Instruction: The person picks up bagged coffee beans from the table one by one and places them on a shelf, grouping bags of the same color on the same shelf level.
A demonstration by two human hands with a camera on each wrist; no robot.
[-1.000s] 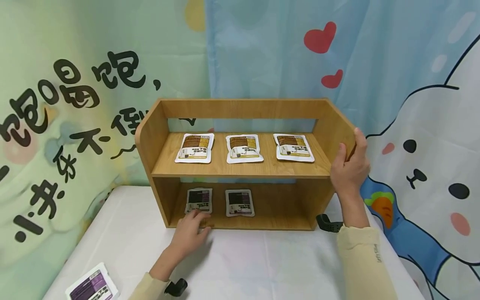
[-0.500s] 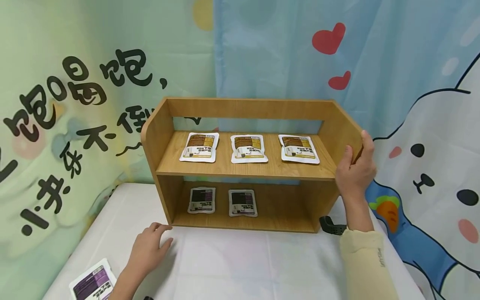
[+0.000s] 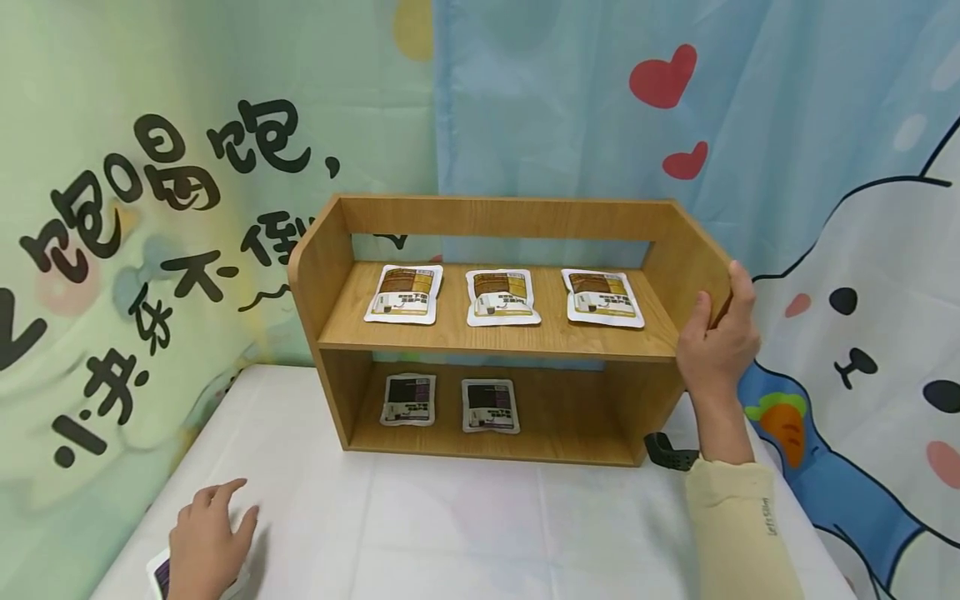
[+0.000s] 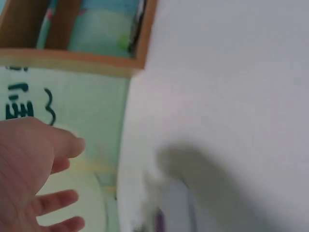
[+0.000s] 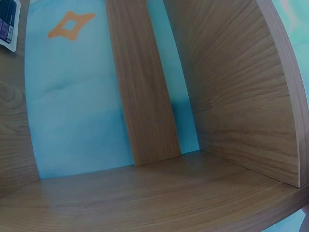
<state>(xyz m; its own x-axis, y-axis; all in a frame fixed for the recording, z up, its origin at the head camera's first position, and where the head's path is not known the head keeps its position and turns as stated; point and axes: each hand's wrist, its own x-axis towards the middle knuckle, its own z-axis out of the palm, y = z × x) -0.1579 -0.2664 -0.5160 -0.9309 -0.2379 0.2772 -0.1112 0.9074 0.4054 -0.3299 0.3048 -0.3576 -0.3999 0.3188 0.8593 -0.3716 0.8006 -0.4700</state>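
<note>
Packet (image 3: pixel 159 573) of purple-labelled snack lies flat at the near left corner of the white table (image 3: pixel 480 533), partly under the left hand (image 3: pixel 206 546) with loose, spread fingers, while the right hand (image 3: pixel 716 342) grips the wooden shelf (image 3: pixel 495 337) end, likely steadying it.

Shelf unit (image 3: pixel 487 337): honey-brown wood grain. Top-shelf sachets (image 3: pixel 502 297): white-edged, brown-yellow panels. Lower-shelf sachets (image 3: pixel 491 406): white-edged, black-purple. Tablecloth (image 3: pixel 465 533): white. Sleeve (image 3: pixel 738 533): pale cream. Backdrop (image 3: pixel 825 167): green, blue, red hearts.
</note>
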